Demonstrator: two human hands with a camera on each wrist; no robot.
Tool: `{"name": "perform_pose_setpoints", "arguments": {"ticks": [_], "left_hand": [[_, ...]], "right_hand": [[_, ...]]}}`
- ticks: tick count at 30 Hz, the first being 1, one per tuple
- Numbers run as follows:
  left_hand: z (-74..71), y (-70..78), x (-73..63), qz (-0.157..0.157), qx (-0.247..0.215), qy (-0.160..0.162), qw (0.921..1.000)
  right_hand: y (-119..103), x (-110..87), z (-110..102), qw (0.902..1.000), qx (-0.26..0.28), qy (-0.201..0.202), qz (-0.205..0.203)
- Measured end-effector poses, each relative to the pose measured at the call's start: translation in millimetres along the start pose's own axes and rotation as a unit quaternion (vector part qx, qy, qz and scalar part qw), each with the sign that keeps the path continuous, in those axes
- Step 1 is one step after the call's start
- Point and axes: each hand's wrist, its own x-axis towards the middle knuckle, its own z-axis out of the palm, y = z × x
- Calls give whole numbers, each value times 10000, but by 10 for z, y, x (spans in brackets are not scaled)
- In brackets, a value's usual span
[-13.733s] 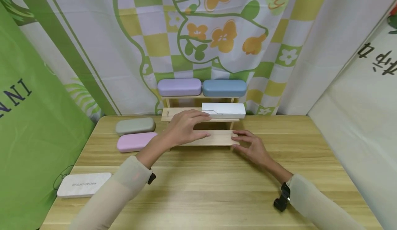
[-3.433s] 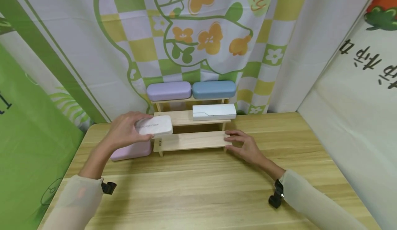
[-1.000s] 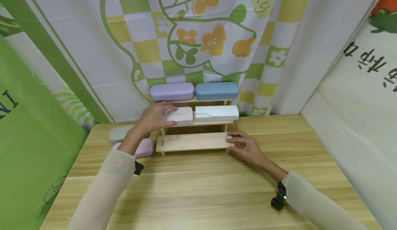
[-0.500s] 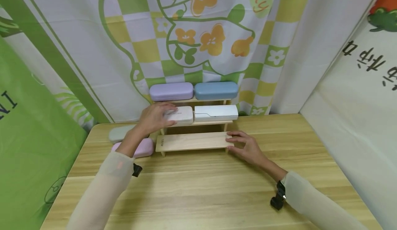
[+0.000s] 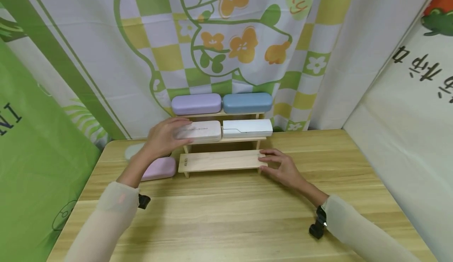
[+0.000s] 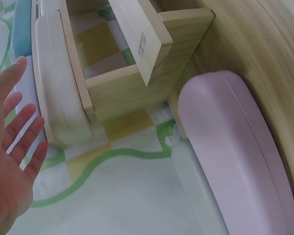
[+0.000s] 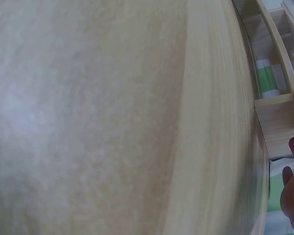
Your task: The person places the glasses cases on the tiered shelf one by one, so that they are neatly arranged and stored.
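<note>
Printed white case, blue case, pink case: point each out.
Printed white case [image 5: 204,130], head view: lettered top.
Blue case [image 5: 247,103], head view: middle of its front.
Pink case [image 6: 232,152], left wrist view: broad face beside the seam.

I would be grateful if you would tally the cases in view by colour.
Purple case: 1
Blue case: 1
White or off-white cases: 2
Pink case: 1
Grey-green case, partly hidden: 1
Total: 6
</note>
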Motion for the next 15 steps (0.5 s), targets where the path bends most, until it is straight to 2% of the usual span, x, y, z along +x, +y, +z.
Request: {"name": "perform_pose_setpoints", "arguments": {"ticks": [11, 15], "left_hand": [[-141, -141, -217, 367, -22, 718, 9967], [-190, -217, -301, 452, -5, 796, 9958]], "right_hand": [[-18, 3, -13, 9999, -29, -36, 97], [-7, -2, -9, 9998, 15, -42, 207]]}}
